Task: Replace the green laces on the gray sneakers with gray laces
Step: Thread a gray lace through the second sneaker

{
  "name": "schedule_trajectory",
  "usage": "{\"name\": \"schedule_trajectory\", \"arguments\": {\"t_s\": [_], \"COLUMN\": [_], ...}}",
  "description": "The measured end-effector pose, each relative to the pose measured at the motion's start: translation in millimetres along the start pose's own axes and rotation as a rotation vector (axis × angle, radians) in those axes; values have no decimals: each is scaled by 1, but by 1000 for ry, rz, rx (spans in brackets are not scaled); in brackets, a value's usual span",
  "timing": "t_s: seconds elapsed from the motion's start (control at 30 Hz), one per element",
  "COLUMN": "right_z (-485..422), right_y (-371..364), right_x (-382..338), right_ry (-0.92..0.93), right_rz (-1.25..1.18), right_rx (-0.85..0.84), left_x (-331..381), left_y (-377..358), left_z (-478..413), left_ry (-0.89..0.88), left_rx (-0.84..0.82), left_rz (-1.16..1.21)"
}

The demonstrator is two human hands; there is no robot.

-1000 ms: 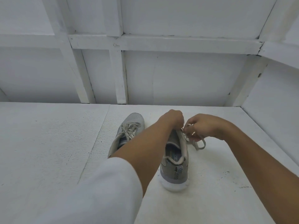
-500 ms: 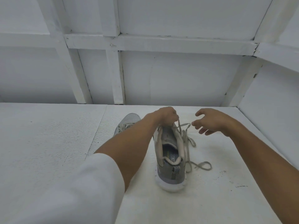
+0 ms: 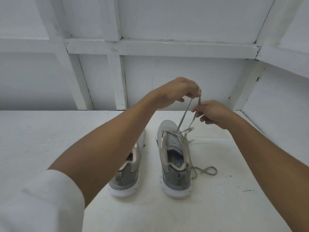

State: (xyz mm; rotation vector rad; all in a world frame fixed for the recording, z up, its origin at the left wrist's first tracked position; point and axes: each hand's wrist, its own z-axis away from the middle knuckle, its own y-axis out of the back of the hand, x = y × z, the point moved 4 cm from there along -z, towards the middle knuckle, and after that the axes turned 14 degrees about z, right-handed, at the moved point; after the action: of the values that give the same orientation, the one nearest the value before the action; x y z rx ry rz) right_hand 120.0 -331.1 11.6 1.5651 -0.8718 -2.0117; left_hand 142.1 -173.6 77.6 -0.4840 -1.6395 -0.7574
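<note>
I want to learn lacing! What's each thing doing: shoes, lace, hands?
Right shoe: upright, mostly unlaced.
Left shoe: upright, partly hidden.
Lace: pulled up taut from the right shoe, tail loose by its heel.
Left hand: raised, fingers pinch the lace.
Right hand: fingers pinch the lace.

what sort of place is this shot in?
Probably a bare, white-painted wooden booth or alcove: framed wall panels behind and to the right, and a rough white surface with two gray sneakers on it.
</note>
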Motion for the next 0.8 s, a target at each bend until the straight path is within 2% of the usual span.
{"name": "schedule_trajectory", "arguments": {"t_s": [0.23,0.37,0.57,0.63,0.73,0.8], "right_z": [-28,-34,-35,-36,-33,-29], "right_y": [19,35,63,71,73,71], "right_x": [0,-18,-46,-51,-55,-57], "right_ry": [-119,-107,-78,-76,-56,-26], "right_rz": [-283,-495,-403,-339,-319,-341], "right_rx": [19,47,240,275,229,192], "left_x": [-11,-29,-67,-73,-74,-74], "left_y": [-21,-53,-98,-105,-104,-89], "left_z": [37,62,82,87,94,90], "left_ry": [-47,-57,-133,-62,35,78], "left_rx": [-67,-148,-207,-241,-239,-142], "left_rz": [-92,-405,-687,-775,-804,-735]}}
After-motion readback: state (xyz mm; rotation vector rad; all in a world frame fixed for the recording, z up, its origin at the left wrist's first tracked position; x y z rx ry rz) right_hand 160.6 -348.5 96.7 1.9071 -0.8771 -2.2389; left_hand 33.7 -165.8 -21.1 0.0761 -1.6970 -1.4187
